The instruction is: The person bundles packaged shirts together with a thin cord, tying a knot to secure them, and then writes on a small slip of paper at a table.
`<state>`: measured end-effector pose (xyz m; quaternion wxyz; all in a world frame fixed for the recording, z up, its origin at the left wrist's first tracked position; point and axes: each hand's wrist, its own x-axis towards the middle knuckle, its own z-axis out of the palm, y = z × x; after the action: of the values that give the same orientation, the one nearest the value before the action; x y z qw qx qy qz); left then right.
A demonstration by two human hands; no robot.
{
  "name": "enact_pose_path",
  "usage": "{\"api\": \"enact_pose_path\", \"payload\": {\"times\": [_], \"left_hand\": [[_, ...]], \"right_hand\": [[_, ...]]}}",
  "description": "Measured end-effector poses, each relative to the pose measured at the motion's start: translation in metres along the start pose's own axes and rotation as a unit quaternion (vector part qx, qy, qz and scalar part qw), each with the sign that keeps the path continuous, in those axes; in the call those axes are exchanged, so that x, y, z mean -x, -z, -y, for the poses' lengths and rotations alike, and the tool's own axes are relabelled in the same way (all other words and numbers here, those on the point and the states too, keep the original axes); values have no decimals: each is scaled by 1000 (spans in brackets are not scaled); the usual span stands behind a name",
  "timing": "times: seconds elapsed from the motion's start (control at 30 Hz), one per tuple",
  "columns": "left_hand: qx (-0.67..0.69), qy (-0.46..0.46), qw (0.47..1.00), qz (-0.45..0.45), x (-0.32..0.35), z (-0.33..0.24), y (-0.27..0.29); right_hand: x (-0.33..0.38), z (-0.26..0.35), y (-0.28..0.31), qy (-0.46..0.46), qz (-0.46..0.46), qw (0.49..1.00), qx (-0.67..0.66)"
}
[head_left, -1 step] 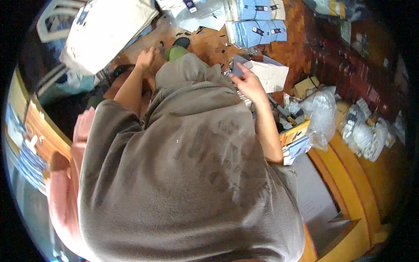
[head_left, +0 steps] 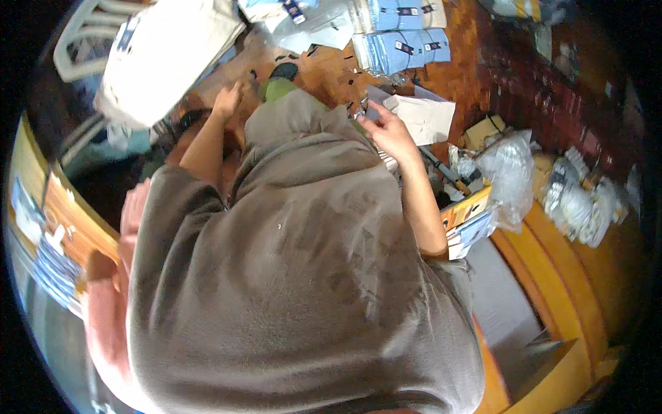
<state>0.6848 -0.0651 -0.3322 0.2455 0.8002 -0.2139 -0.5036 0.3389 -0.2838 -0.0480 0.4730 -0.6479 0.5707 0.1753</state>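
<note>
My left hand [head_left: 227,101] hangs over the wooden floor to the left of my lap. Its fingers point away from me, somewhat blurred, and nothing shows in them. My right hand [head_left: 390,131] is above the right side of my lap, index finger and thumb stretched out and apart, holding nothing visible. Just beyond it lies a pale flat paper or cardboard piece [head_left: 426,119] with a grey flap. Farther off are stacks of folded light-blue garments [head_left: 408,52] with dark tags. A bulky cream folded stack [head_left: 162,58] is beyond my left hand.
A white plastic chair [head_left: 67,58] stands at the far left. Crumpled clear plastic bags [head_left: 507,176] lie at the right beside a curved yellow-brown wooden edge [head_left: 562,276]. Dark scraps litter the wooden floor [head_left: 469,38]. A pink sleeve [head_left: 103,310] shows at my left.
The view shifts slightly. My left hand is a little lower and nearer to me; my right hand stays nearly where it was.
</note>
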Motion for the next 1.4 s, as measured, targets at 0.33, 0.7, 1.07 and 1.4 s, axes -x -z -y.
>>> {"api": "enact_pose_path", "payload": {"times": [0.33, 0.7, 1.07, 1.4], "left_hand": [[81, 106, 989, 63, -42, -82, 35], [-75, 18, 993, 91, -68, -190, -4], [-552, -40, 816, 166, -44, -421, -42], [-480, -13, 872, 89, 37, -652, -165]], "right_hand": [[-19, -23, 25, -17, -69, 988, -139], [-6, -165, 131, -31, -235, 949, -209], [-10, -361, 245, -52, -432, 866, -247], [-55, -397, 228, -103, -413, 827, -367]]}}
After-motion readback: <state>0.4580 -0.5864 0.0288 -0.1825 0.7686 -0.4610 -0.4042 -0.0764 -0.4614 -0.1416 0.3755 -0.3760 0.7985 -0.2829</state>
